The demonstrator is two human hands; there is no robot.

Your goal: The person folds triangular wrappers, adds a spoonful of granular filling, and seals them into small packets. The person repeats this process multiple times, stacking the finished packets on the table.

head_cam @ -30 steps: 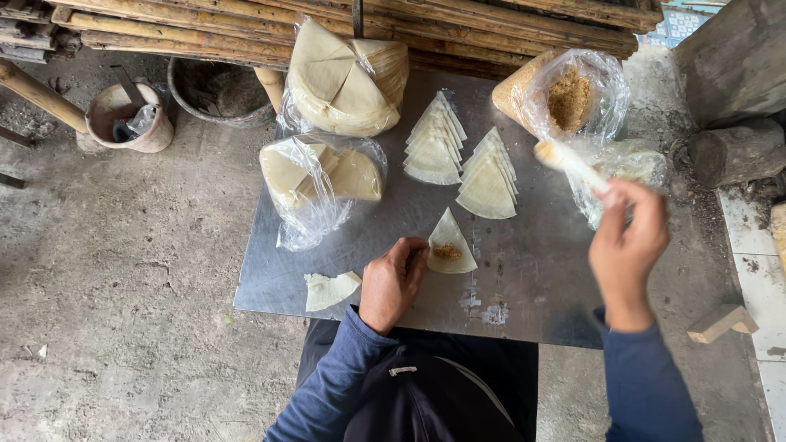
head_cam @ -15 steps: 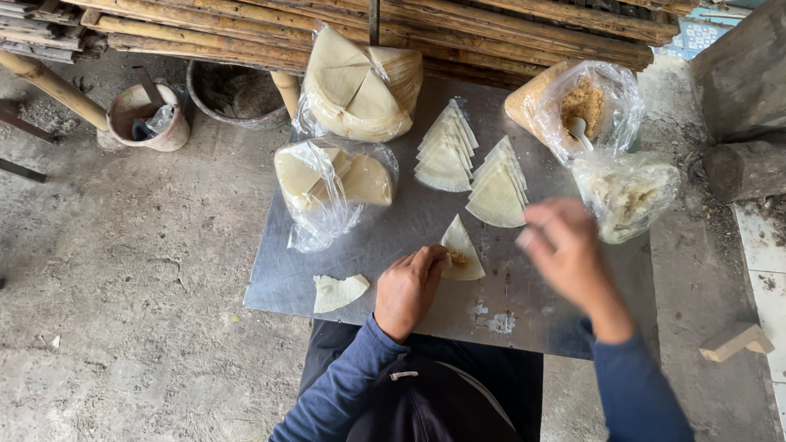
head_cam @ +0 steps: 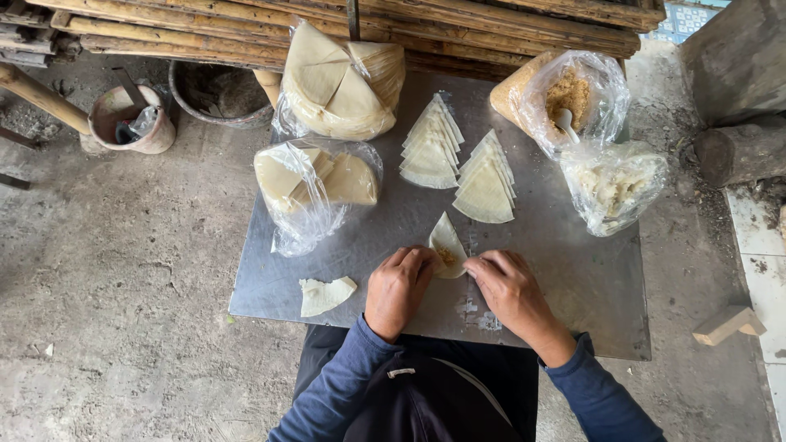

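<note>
Both hands meet at a pale triangular wrapper [head_cam: 446,242] bearing a spot of brown filling, which lies on the grey metal sheet [head_cam: 573,278] just below two fanned stacks of folded triangles [head_cam: 458,160]. The left hand [head_cam: 399,288] pinches its lower left edge; the right hand [head_cam: 509,286] pinches its lower right corner. A torn wrapper scrap [head_cam: 325,294] lies left of the hands; bags of wrappers [head_cam: 315,188] and filling [head_cam: 573,98] sit beyond.
</note>
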